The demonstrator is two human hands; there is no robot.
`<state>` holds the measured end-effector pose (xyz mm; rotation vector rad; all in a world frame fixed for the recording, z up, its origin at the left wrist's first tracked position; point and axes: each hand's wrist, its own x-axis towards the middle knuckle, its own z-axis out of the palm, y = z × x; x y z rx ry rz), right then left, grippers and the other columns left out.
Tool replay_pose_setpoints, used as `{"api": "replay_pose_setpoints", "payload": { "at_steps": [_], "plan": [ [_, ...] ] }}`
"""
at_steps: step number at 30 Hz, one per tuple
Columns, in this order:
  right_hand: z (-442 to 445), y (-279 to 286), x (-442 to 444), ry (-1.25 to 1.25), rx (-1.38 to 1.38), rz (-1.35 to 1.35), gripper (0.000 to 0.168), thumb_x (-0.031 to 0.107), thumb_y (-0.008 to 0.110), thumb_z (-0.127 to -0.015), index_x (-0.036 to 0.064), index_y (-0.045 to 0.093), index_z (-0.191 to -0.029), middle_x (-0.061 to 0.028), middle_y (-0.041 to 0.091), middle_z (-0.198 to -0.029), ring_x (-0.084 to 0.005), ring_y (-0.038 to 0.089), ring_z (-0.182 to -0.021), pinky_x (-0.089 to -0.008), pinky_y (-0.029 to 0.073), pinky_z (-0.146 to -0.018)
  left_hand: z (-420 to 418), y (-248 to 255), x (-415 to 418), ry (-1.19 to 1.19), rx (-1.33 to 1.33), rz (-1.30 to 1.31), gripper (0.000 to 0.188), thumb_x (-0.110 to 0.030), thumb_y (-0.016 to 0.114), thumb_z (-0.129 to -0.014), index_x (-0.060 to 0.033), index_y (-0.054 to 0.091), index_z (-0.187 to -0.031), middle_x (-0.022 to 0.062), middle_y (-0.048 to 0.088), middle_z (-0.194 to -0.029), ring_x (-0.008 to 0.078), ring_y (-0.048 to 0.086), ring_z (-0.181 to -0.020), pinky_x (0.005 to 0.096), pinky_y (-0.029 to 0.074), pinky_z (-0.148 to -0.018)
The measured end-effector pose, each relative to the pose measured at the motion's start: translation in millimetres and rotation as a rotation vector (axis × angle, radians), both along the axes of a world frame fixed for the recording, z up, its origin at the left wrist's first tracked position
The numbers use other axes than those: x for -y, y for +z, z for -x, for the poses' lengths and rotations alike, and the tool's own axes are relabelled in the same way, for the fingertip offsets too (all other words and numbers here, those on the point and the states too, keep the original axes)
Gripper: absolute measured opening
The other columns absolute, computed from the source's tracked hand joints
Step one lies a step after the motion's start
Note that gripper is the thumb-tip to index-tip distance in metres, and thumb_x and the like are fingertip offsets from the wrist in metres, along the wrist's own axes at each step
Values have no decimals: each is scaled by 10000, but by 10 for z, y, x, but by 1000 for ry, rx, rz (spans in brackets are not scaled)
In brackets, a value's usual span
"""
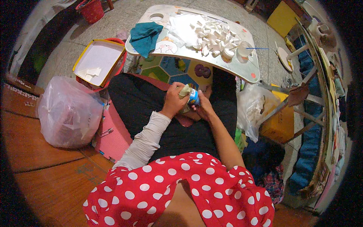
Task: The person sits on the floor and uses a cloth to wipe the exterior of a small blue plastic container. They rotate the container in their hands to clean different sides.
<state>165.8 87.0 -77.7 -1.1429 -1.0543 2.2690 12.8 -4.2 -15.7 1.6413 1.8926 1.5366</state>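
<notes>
Above my lap, my left hand (176, 98) is closed around a pale greenish, soft-looking piece (185, 90), perhaps cloth or paper. My right hand (205, 106) grips a small blue container (194, 97) with a coloured printed label. The pale piece meets the near end of the container, and both hands are almost touching. Fingers hide much of both things. Beyond them stands a low white folding table (173, 50). On it lie a heap of small white curled pieces (217, 38), a stack of white sheets (181, 28) and a teal cloth (146, 37).
At the table's right edge are a small white tub (227, 53) and a clear cup (244, 49) with a thin blue stick (256, 48). A yellow-rimmed tray (99, 61) sits left, over a red basin (122, 63). Plastic bags (71, 113) and a cardboard box (278, 122) flank me.
</notes>
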Motion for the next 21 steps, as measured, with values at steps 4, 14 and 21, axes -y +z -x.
{"api": "replay_pose_setpoints", "payload": {
  "at_steps": [4, 14, 21],
  "plan": [
    [20, -26, 25, 26, 14, -117, 537, 550, 480, -903, 27, 558, -999, -71, 593, -758, -158, 553, -522, -262, 458, -434, 62, -70, -45, 69, 184, 85, 282, -199, 706, -743, 4, 632, -925, 146, 601, -930, 313, 603, -853, 381, 483, -756],
    [-27, -92, 18, 17, -88, -114, 570, 574, 472, -896, 40, 528, -1086, -85, 607, -849, -164, 572, -590, -256, 461, -456, 330, -336, -190, -23, 525, 312, 291, -269, 612, -829, -18, 662, -969, 76, 684, -895, 156, 630, -788, 313, 488, -710],
    [-71, 180, 46, -206, -137, 144, 590, 603, 472, -882, 80, 527, -1150, -74, 614, -955, -175, 578, -732, -258, 489, -562, 214, -228, -131, -117, 728, 465, 301, -293, 597, -848, -18, 652, -955, 58, 668, -862, 147, 616, -766, 300, 473, -688]
  ]
}}
